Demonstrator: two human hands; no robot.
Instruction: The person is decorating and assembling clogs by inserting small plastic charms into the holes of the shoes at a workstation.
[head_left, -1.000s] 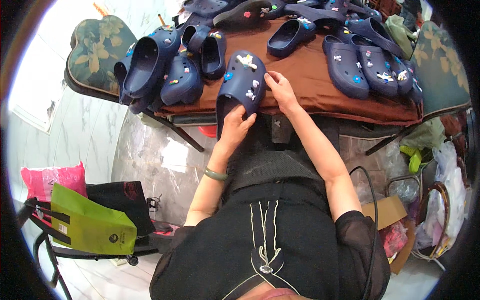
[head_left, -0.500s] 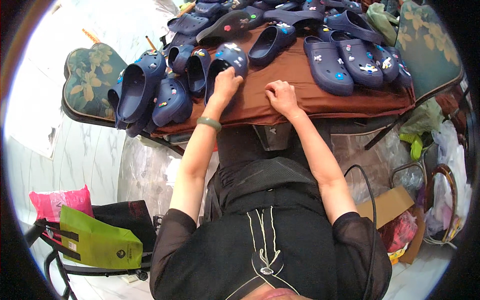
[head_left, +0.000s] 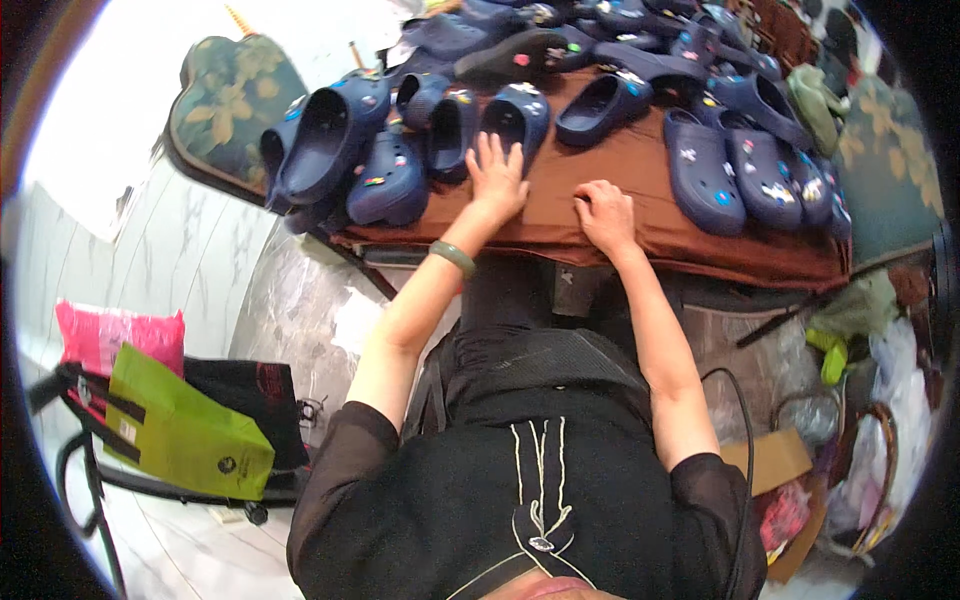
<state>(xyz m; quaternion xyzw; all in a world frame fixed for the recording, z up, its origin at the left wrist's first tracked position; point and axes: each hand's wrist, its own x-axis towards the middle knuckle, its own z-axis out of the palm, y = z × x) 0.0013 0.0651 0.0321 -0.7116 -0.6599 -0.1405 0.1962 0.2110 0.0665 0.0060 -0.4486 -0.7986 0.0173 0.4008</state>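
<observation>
My left hand [head_left: 498, 182] has its fingers spread at the heel end of a navy clog [head_left: 527, 108] with small charms on its toe. Whether the fingertips still touch the clog I cannot tell. To its left stand more navy clogs, among them an upright one [head_left: 455, 130] and one with charms along its side [head_left: 388, 185]. My right hand [head_left: 607, 215] is at the brown cloth [head_left: 560, 205], fingers curled in; anything inside them is hidden. Beyond it a single clog [head_left: 603, 108] lies with its opening showing.
Navy clogs [head_left: 703, 170] line the table's right side, and several more are heaped at the back. Patterned chair backs [head_left: 235, 110] stand at both sides. A green bag [head_left: 190, 430] and a pink package [head_left: 120, 335] sit lower left; plastic bags [head_left: 885, 430] and cardboard [head_left: 775, 462] lie lower right.
My left hand has gone from gripping the clog to spread fingers. That clog now stands in line beside the others. My right hand stays curled at the cloth. The whole view has shifted slightly.
</observation>
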